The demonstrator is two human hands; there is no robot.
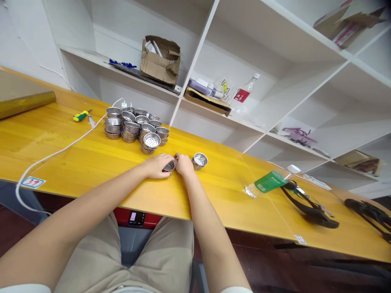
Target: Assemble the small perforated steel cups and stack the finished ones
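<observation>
In front of me on the yellow table, my left hand is wrapped round a small perforated metal cup, which it partly covers. My right hand is just to the right of that cup, its fingers pinched together; what is in them, if anything, is hidden. Right beside my right hand stand a couple of similar nested metal cups. Beyond my left hand there is a cluster of stacked perforated metal cups, several stacks close together, the nearest topped by a tilted cup.
A white cable runs across the table at left, near a green-yellow screwdriver. On the right lie a green-labelled bottle and a black headband-like device. White shelves with a cardboard box rise behind.
</observation>
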